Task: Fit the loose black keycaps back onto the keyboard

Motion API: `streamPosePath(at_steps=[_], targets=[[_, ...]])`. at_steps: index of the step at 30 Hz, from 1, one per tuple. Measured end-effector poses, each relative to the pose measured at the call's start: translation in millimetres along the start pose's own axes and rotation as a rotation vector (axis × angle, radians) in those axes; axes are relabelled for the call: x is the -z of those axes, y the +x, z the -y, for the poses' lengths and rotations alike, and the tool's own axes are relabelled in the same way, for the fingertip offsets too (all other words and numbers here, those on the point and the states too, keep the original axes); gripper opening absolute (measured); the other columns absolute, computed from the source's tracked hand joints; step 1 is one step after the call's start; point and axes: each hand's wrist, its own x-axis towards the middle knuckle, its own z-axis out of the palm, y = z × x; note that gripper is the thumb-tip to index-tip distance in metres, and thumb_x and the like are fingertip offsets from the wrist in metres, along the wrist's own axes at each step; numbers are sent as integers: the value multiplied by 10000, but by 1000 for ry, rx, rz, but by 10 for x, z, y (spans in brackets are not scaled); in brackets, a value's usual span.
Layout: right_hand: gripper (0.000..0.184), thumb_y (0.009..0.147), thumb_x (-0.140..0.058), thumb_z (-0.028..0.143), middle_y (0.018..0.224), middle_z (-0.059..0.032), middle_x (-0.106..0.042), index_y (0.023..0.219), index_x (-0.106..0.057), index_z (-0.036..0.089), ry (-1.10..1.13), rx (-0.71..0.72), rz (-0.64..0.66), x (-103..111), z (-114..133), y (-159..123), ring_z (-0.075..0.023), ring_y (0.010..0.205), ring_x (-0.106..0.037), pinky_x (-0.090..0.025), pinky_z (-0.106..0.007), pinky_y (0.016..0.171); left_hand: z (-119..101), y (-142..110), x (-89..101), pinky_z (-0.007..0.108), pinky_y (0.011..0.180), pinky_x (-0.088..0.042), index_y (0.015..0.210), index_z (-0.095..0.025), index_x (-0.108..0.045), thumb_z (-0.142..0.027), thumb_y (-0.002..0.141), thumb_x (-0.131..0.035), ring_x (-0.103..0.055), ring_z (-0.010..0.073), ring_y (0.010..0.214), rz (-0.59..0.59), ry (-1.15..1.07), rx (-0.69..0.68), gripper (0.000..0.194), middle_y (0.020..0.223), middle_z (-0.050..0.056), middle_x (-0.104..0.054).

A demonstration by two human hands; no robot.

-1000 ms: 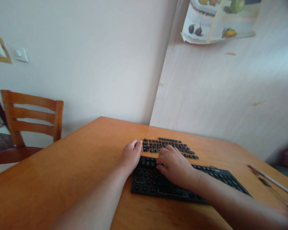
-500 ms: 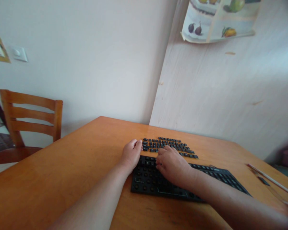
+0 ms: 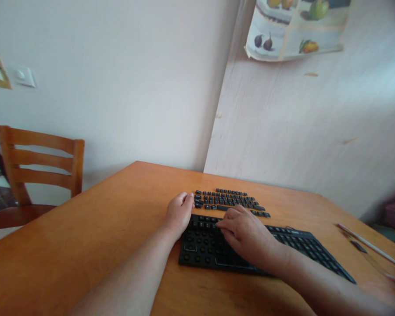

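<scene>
A black keyboard (image 3: 204,263) lies on the wooden table, its left part mostly stripped to bare key sockets, with caps on the upper rows and at the right. My left hand (image 3: 179,212) is closed beside the keyboard's upper left corner; whatever its curled fingers hold is hidden. Over the number row, my right hand (image 3: 245,235) has its fingers pressed together, the tips down at the keys. Anything between those tips is too small to make out. Behind the keyboard, loose black keycaps (image 3: 228,201) are laid out in rows, the long space bar (image 3: 223,207) among them.
The wooden table (image 3: 102,228) meets the wall at the back. At its right lie a thin pale stick (image 3: 370,246) and a small dark tool (image 3: 358,247). A wooden chair (image 3: 42,160) stands at the left. A fruit poster (image 3: 292,35) hangs on the wall.
My right hand has shifted slightly right and toward me, uncovering the space bar and another number-row key. My left hand keeps its place. The view has turned slightly.
</scene>
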Motion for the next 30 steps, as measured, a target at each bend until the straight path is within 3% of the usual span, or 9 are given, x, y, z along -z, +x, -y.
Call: streamPosePath(at_steps=[30], targets=[[242,914,-511,234,852,-46,-617,918,-751,265,15,5,6,-14,40,-15,-203,888,-483,-343,-329,795,-27,-1,13,269,619,-442,672,-201,-569,-478,875,-458,-611,177,658,8,-9,9,361,671,34,-650]])
